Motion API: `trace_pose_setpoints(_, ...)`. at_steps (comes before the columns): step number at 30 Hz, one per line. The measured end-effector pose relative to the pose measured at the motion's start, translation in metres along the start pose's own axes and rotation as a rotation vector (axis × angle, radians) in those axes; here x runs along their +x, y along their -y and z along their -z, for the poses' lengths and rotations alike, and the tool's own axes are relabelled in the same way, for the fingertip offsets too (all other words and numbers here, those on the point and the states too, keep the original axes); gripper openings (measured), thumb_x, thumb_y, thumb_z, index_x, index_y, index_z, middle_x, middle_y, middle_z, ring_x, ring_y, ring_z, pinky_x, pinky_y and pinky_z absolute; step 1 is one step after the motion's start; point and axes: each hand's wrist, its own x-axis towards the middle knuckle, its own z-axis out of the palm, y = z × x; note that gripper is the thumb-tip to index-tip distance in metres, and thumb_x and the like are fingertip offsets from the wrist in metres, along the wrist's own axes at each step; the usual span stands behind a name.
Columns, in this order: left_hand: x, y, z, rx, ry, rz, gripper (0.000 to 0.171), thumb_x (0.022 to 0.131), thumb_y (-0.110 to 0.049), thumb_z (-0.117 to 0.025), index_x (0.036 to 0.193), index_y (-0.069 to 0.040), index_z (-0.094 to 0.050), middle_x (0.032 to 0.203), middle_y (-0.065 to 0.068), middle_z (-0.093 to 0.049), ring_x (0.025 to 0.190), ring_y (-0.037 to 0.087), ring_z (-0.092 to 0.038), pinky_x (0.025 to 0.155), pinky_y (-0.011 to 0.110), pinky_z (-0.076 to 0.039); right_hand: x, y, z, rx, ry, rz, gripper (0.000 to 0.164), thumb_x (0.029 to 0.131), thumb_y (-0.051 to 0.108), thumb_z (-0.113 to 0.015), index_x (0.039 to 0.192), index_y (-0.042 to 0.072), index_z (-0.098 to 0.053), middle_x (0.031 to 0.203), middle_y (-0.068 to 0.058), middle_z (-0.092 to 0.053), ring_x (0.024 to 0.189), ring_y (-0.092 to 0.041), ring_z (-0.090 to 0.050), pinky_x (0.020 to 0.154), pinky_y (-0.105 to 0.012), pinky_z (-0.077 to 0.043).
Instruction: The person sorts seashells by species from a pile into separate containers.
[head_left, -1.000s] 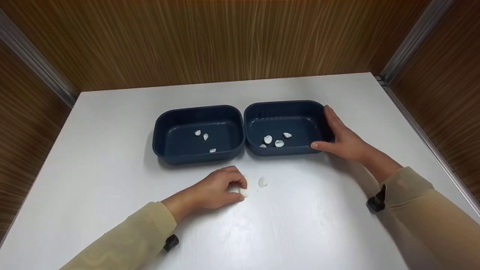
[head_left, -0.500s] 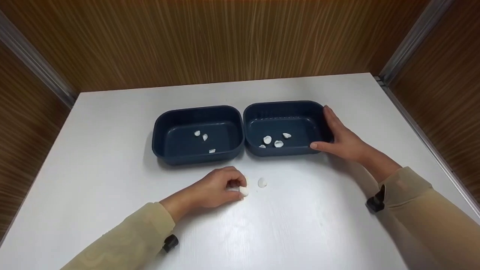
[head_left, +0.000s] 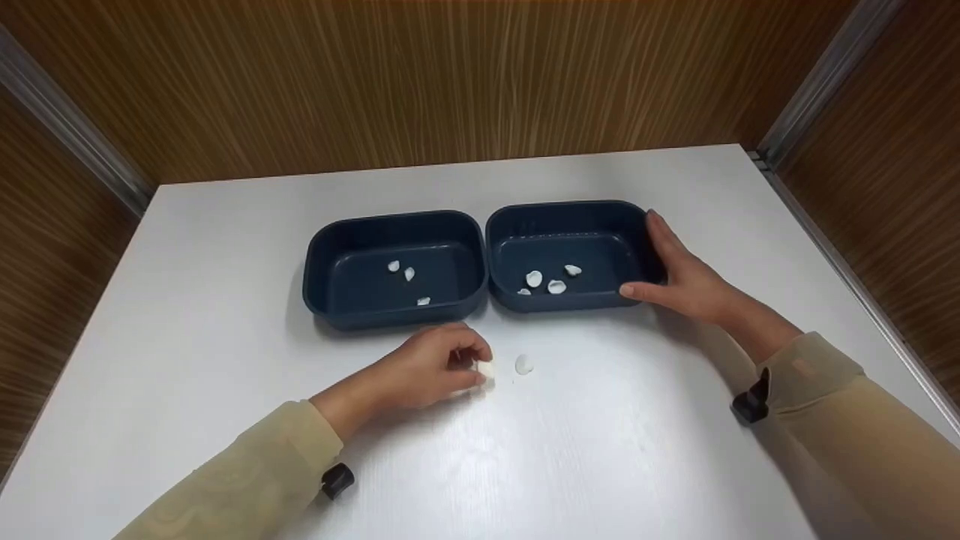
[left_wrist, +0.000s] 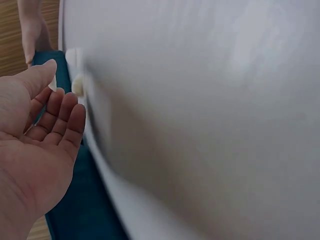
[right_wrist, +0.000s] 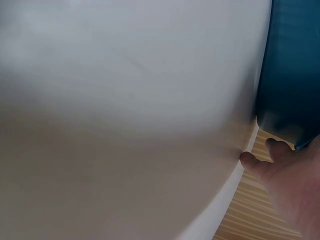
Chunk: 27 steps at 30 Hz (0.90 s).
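Observation:
My left hand (head_left: 424, 369) pinches a small white seashell (head_left: 486, 368) between thumb and fingers, just in front of the left blue container. In the left wrist view the held shell's thin edge shows by the thumb tip. Beside the hand lies a flat white shell (head_left: 523, 364) on the table; the left wrist view shows another pale shell (left_wrist: 78, 85) near the fingertips. My right hand (head_left: 694, 283) rests against the right end of the right blue container (head_left: 574, 302), thumb at its front, fingers extended along its side. Several white shells (head_left: 534, 279) lie inside that container.
The left blue container (head_left: 397, 315) stands close beside the right one and has a few white pieces (head_left: 409, 274) in it. Both stand on a white table (head_left: 585, 457). Wood-grain panels (head_left: 450, 82) rise behind and at both sides.
My left hand has shifted slightly away from me toward the containers, with the pinched shell lifting along. The right hand stays in place on the right container.

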Motion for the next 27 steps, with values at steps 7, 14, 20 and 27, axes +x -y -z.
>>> trace_pose_setpoints(7, 0.004, -0.018, 0.011, 0.038, -0.017, -0.048, 0.018, 0.095, -0.009, -0.079, 0.113, -0.006, -0.073, 0.105, 0.004, -0.068, 0.099, 0.023, -0.064, 0.092, 0.036, -0.055, 0.001, 0.001, 0.0, 0.007, 0.004, -0.005, 0.118, 0.096, 0.048, -0.076, 0.17, 0.021, 0.012, 0.177, 0.001, 0.015, 0.163, -0.029, 0.007, 0.128, -0.06, -0.007)
trace_pose_setpoints(14, 0.012, -0.041, 0.027, 0.059, -0.035, -0.09, 0.017, 0.097, -0.011, -0.078, 0.114, -0.008, -0.073, 0.108, 0.002, -0.067, 0.101, 0.026, -0.065, 0.092, 0.039, -0.055, 0.0, 0.001, 0.0, 0.01, 0.005, -0.001, 0.119, 0.095, 0.051, -0.076, 0.17, 0.022, 0.012, 0.177, 0.001, 0.015, 0.163, -0.028, 0.007, 0.128, -0.061, -0.007)
trace_pose_setpoints(20, 0.019, -0.057, 0.041, 0.068, -0.081, -0.136, 0.017, 0.098, -0.01, -0.078, 0.114, -0.006, -0.073, 0.109, 0.003, -0.066, 0.1, 0.023, -0.065, 0.09, 0.039, -0.056, 0.0, -0.001, -0.001, 0.008, 0.009, 0.008, 0.119, 0.095, 0.052, -0.076, 0.17, 0.023, 0.012, 0.177, 0.0, 0.014, 0.163, -0.027, 0.008, 0.128, -0.06, -0.007)
trace_pose_setpoints(27, 0.033, -0.068, 0.049, 0.092, -0.101, -0.149, 0.018, 0.099, -0.011, -0.077, 0.115, -0.006, -0.073, 0.112, 0.004, -0.065, 0.103, 0.024, -0.065, 0.092, 0.034, -0.055, -0.001, 0.0, 0.0, 0.006, 0.006, -0.005, 0.119, 0.095, 0.051, -0.077, 0.17, 0.023, 0.013, 0.177, 0.001, 0.014, 0.163, -0.027, 0.008, 0.128, -0.061, -0.007)
